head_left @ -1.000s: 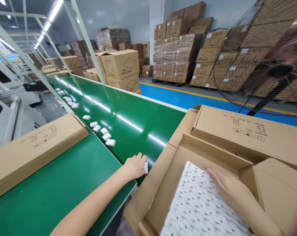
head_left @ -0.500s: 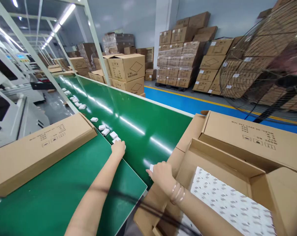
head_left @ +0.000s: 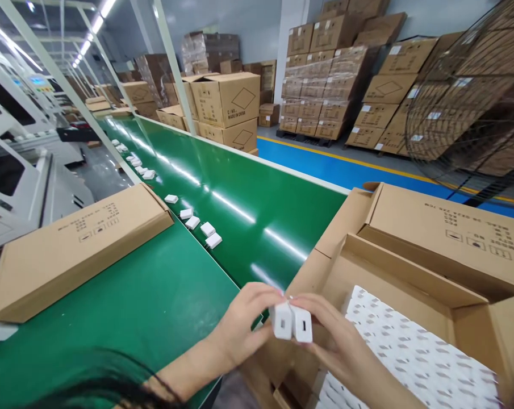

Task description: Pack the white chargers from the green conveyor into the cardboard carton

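Fingers (head_left: 318, 307) of my right hand (head_left: 342, 338) are closed on 1 white adapter (head_left: 301, 324); those of my left hand (head_left: 242, 324) grip a 2nd white adapter (head_left: 281, 321). Working down by size, from my remote view I record a green conveyor belt (head_left: 257, 184) running away to the upper left. Adjoining its left side is a green worktop (head_left: 146, 289), bearing a long closed carton (head_left: 82, 244). At the right I note an open carton (head_left: 410, 276) beside the belt's near end, with another closed carton (head_left: 444, 230) behind it. Inside the open carton lies a packed layer of white pieces (head_left: 414, 346). On the belt, along the worktop's edge, I count 5 loose adapters (head_left: 207, 229) well apart from my hands, and a further group (head_left: 149, 175) farther up. The 2 held adapters are side by side in front of the open carton's left side, ends facing me; the right hand's shows a dark slot (head_left: 304, 326).
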A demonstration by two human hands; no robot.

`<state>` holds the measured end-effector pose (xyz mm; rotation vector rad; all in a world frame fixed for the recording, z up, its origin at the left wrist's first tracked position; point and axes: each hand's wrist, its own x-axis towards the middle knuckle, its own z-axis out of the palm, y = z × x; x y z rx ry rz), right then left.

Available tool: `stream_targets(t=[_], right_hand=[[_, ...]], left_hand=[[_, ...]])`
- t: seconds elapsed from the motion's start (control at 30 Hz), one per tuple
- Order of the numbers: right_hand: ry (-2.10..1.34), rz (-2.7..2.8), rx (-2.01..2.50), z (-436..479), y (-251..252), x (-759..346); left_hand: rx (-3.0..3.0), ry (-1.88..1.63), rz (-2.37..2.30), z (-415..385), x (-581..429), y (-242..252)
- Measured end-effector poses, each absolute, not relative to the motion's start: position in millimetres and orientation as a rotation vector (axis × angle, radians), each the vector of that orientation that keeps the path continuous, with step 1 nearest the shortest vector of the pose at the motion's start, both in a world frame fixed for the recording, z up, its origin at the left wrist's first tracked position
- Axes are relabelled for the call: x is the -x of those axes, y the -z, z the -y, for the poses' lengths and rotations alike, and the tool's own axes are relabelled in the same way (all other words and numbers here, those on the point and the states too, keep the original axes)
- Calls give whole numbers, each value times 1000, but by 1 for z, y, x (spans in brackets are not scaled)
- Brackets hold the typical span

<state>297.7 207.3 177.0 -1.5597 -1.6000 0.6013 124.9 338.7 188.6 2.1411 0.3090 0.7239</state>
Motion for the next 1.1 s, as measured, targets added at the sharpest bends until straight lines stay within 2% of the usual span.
stream_targets(t=[0.17, 0.43, 0.63, 0.83, 1.0, 1.1], right_hand=[[-388, 1549, 1551, -173, -161, -276], [-248, 1588, 1541, -166, -158, -273], [-215, 1741, 1370, -169, -159, -280], [-402, 1761, 1806, -159, -181, -291], [-438, 1798, 1989, -148, -156, -295], [-436, 1850, 2033, -147, -144, -288]], left_hand=[[-2174, -772, -93, -317, -123, -187], [-2103, -799, -96, -306, -120, -183], [-2079, -781, -88, -302, -120, -186], [-2074, -455, -314, -302, -115, -195], [-2144, -120, -269, -303, -120, -195], [-2282, -50, -220, -299, -121, -196]])
